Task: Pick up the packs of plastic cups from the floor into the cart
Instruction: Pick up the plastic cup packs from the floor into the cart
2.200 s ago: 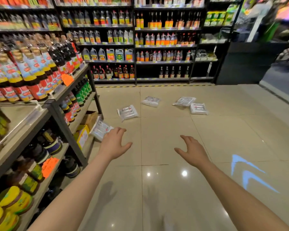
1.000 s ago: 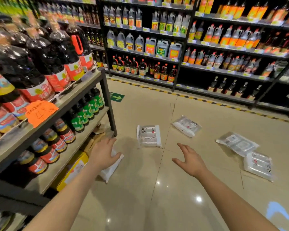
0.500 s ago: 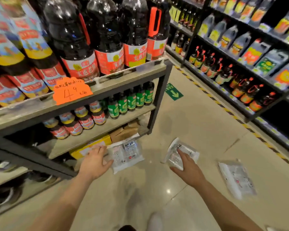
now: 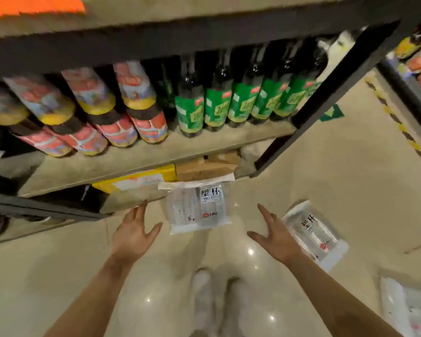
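Looking down at a shiny shop floor (image 4: pixel 338 190), two bare arms reach forward. Both the left hand (image 4: pixel 133 233) and the right hand (image 4: pixel 276 235) are released, fingers spread, grasping nothing. One pack of plastic cups (image 4: pixel 198 207) lies at 12 o'clock between them, against a low shelf (image 4: pixel 141 156). A second pack (image 4: pixel 315 233) lies at 2 o'clock, just beside the right hand. A third pack (image 4: pixel 408 305), blurred, sits at 4 o'clock. Green-labelled bottles (image 4: pixel 236 103) crowd the shelf overhead.

Both forearms are bare, with no sleeves, watch or jewellery showing from the lower frame edge up to the left hand (image 4: pixel 134 233) and right hand (image 4: pixel 276 237). At bottom centre, blurred, are pale white shoes (image 4: pixel 214 302).
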Demonstrator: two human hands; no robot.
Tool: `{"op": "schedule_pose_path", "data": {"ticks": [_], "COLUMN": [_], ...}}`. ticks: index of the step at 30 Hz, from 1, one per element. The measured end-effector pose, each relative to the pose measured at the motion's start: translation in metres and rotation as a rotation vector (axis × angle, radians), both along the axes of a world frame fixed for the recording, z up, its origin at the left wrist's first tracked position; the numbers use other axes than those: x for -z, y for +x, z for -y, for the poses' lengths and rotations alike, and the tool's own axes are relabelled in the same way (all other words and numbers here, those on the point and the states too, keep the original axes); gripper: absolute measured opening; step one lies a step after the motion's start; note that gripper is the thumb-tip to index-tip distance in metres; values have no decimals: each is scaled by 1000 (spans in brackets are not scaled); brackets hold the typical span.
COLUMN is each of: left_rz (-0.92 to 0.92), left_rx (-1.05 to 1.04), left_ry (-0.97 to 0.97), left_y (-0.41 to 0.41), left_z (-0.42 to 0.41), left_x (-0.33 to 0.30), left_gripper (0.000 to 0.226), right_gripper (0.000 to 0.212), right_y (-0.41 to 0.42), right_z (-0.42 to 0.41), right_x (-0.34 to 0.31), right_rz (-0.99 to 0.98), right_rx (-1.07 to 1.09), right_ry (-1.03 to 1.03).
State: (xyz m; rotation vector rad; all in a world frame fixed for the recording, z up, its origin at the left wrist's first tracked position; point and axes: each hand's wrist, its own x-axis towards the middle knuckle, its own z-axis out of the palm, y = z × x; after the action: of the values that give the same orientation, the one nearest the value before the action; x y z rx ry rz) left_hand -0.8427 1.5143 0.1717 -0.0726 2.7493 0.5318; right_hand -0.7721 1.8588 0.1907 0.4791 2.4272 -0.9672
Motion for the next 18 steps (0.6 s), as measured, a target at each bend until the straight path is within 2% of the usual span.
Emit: {"op": "schedule_pose_path", "data": {"ticks": [4, 10, 14, 18], "left_rz": [128, 131, 26, -79], "left_rx": [-13, -180, -284, -333], "left_ry": [-17, 289, 479, 622], "left_y": [-7, -9, -26, -32], "left_z": [-9, -21, -34, -39], "left_x": [115, 282, 343, 359], "left_gripper": [81, 95, 106, 110], "right_gripper": [81, 89, 92, 91], "right_y": [-32, -65, -93, -106], "right_z": [-4, 0, 7, 14], "right_x": [128, 294, 358, 373], "right_rz": [19, -92, -231, -278], "right_rx": [-17, -7, 63, 120], "right_ry": [22, -85, -295, -398]}}
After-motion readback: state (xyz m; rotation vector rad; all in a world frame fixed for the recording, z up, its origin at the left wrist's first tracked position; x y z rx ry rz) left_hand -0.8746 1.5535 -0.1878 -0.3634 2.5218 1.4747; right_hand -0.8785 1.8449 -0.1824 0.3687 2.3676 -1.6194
